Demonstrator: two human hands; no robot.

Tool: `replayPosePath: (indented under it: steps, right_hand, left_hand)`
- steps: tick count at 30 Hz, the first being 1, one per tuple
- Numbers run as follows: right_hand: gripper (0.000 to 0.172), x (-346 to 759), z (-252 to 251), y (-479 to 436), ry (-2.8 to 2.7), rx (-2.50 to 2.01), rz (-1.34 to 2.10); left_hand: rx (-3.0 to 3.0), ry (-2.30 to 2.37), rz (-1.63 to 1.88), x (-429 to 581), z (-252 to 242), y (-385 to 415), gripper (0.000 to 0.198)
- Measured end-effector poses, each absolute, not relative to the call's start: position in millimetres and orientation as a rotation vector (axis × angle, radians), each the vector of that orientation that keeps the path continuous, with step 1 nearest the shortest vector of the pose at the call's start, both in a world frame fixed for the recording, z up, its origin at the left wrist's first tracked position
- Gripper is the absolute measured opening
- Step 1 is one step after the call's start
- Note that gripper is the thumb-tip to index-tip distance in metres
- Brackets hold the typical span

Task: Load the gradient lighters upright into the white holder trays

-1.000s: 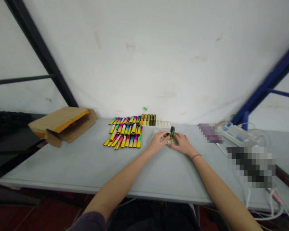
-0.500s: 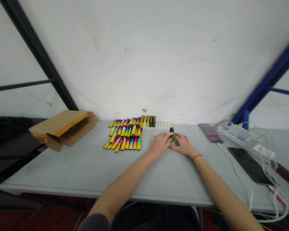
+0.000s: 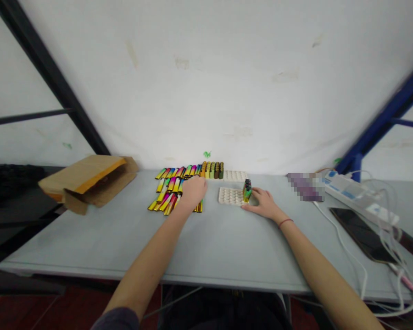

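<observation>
At left, past the open cardboard box [image 3: 86, 176], many slim metallic multicoloured cases [image 3: 172, 185] lie in three rough rows, the left hand [image 3: 194, 190] over their right side, its fingers hidden, so whether it grips one I cannot tell. Behind, a block of upright gold-topped pieces [image 3: 212, 170] looks finished. Farther right, the white socketed tray [image 3: 229, 196] seems barely begun, with one short row of upright cases [image 3: 247, 191] at its right end, the right hand [image 3: 264, 204] beside them with thumb and fingers spread apart.

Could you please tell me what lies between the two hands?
In the head view, from left hand to right hand: tabletop, the pale dimpled tray, then upright dark-topped pieces.
</observation>
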State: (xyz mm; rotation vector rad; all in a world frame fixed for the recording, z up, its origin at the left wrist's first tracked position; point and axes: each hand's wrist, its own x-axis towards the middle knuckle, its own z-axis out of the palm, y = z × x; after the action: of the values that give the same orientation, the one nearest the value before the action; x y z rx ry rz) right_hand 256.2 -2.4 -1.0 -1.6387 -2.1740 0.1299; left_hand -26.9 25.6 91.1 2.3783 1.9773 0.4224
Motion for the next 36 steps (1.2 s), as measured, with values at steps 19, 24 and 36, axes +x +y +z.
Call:
replayPosePath:
  steps: [19,24,36]
  right_hand:
    - [0.067,261.2,-0.4,-2.4,-2.207,-1.605,0.13]
    - [0.068,260.7,-1.5,-1.2,-2.21,-1.623,0.123]
    - [0.07,261.8,-1.7,0.7,-2.239,-1.606,0.101]
  left_hand:
    - [2.371,1.959,0.006,-16.8,68.3,-6.9,0.033]
    - [2.385,1.888,0.053,-17.3,63.1,-5.6,0.028]
    - [1.929,1.191,0.952,-20.5,36.0,19.4,0.021]
